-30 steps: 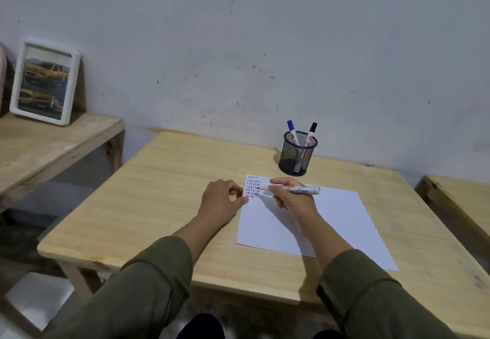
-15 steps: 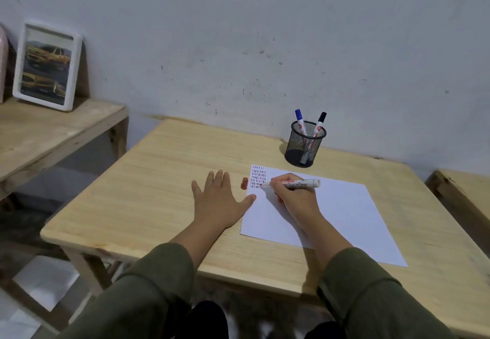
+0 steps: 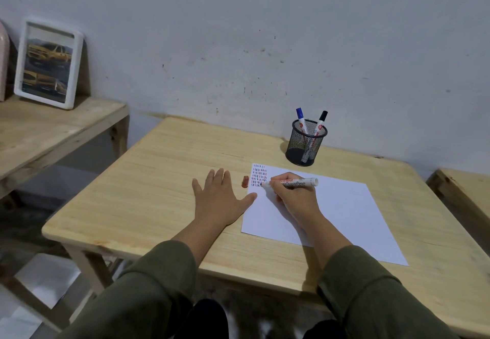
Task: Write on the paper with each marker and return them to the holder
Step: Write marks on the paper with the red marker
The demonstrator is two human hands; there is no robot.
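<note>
A white sheet of paper (image 3: 336, 211) lies on the wooden table (image 3: 148, 195), with rows of short red, blue and black strokes in its top left corner. My right hand (image 3: 295, 200) grips a white red-tipped marker (image 3: 294, 182), its tip touching the paper beside the strokes. My left hand (image 3: 220, 196) lies flat and open on the table, thumb on the paper's left edge. The red cap (image 3: 245, 181) rests on the table between my left hand and the paper. Behind the paper stands a black mesh holder (image 3: 305, 145) with a blue-capped marker (image 3: 301, 118) and a black-capped marker (image 3: 319, 123).
A second wooden bench (image 3: 47, 131) at the left carries a white-framed picture (image 3: 47, 64) leaning on the wall. Another wooden bench edge (image 3: 464, 192) shows at the right. A grey wall runs right behind the table.
My left hand has let go of the red cap, which now lies on the table, and has spread flat. The marker tip has come down onto the paper.
</note>
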